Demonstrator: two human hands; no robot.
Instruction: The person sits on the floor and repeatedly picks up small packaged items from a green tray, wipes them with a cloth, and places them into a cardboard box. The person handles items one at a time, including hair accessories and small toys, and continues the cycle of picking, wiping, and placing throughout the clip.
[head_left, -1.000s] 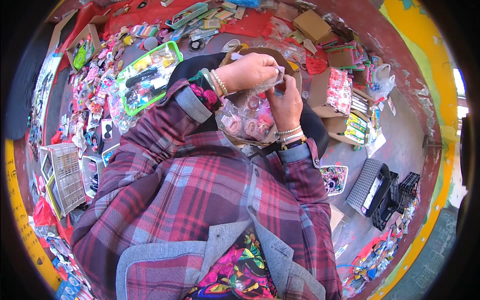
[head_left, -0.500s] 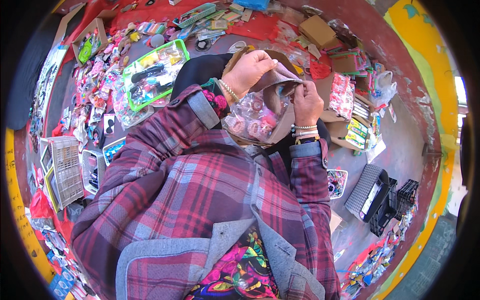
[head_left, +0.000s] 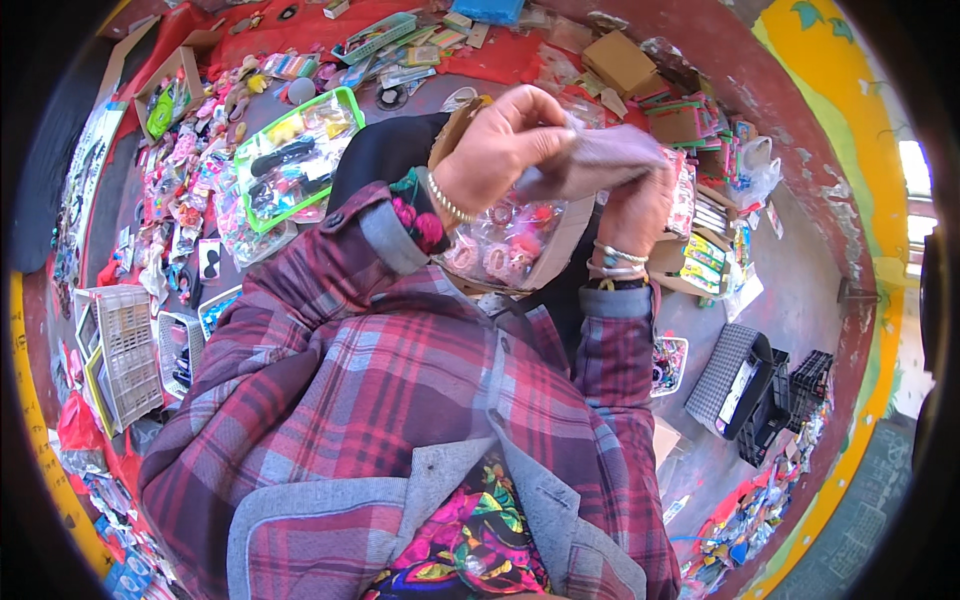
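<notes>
Red ground cloth (head_left: 520, 62) strewn with trinkets spreads far ahead. Both my hands have risen closer since a moment ago: my left hand (head_left: 500, 150) pinches the grey cloth pouch (head_left: 600, 160), my right hand (head_left: 635, 210) grips its right edge, just above the clear bag of pink trinkets (head_left: 500, 250). Far left lies the green tray (head_left: 290, 165).

A small piece of greyish-mauve fabric (head_left: 610, 160) is held up between both hands, pinched at its left end by the fingers of the left hand (head_left: 500, 145) and gripped at its right end by the right hand (head_left: 635, 205), so it stretches crumpled between them. Just below the hands hangs a clear plastic bag (head_left: 505, 245), its film wrinkled, holding small pink, red and white round items.
</notes>
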